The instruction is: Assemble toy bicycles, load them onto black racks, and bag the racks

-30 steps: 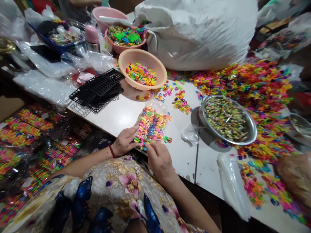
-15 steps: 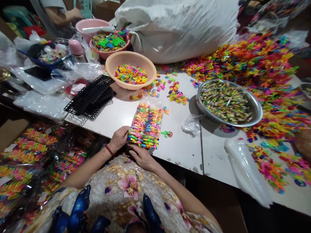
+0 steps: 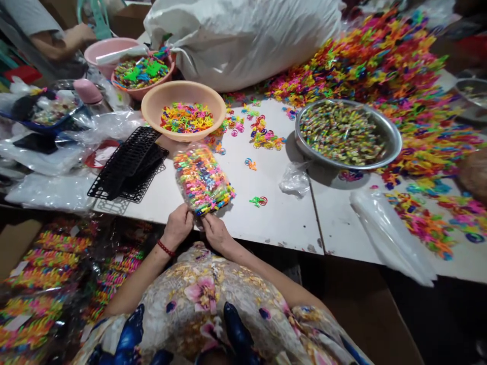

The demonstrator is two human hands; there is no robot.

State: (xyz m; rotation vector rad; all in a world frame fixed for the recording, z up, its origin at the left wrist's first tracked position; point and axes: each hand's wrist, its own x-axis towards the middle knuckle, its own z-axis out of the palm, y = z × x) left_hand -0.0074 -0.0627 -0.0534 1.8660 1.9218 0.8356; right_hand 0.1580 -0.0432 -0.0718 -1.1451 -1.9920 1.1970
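Observation:
A clear plastic bag of small bright plastic toys (image 3: 201, 180) is lifted at the near edge of the white table (image 3: 281, 218). Both hands pinch its near end. My left hand (image 3: 178, 225), with a red bead bracelet at the wrist, grips the bag's left corner. My right hand (image 3: 215, 229) grips the same end just to the right, fingers closed on the plastic. The bag tilts away to the upper left. A loose green and pink toy piece (image 3: 258, 201) lies on the table to the right of the bag.
A peach bowl (image 3: 152, 104) of coloured pieces, black plastic grids (image 3: 127, 167), a steel basin (image 3: 395, 139) of small pieces, a big heap of toys (image 3: 380, 66), a white sack (image 3: 243, 35), empty clear bags (image 3: 391, 238). Packed bags (image 3: 49, 263) lie lower left. Another person's arm (image 3: 57, 40) is far left.
The bag was lying flat on the table under both hands. Both hands have come together at its near end and raised it, tilting it to the left. The view has shifted right.

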